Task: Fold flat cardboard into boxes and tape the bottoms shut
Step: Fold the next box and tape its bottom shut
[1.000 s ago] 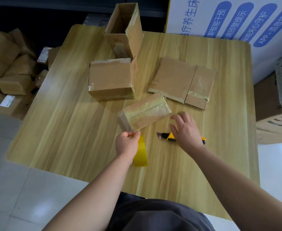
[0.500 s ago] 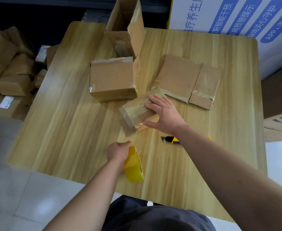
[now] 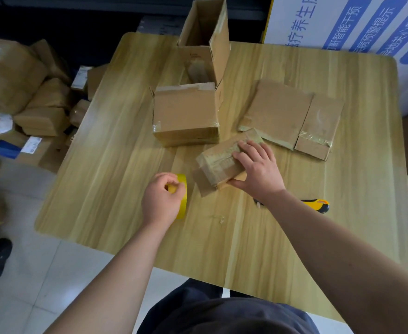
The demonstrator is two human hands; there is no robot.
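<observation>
The left hand [image 3: 162,198] has its fingers curled round the yellow tape roll [image 3: 183,201] and holds it standing on edge on the table [image 3: 101,177]. The right hand [image 3: 255,169] lays spread, slightly bent fingers over the top of the small box [image 3: 218,160], with the thumb against its near side. This box lies in the middle of the table, wrapped in shiny tape. Since half a second ago the tape roll has come closer to the box. The right hand has stayed on the box.
</observation>
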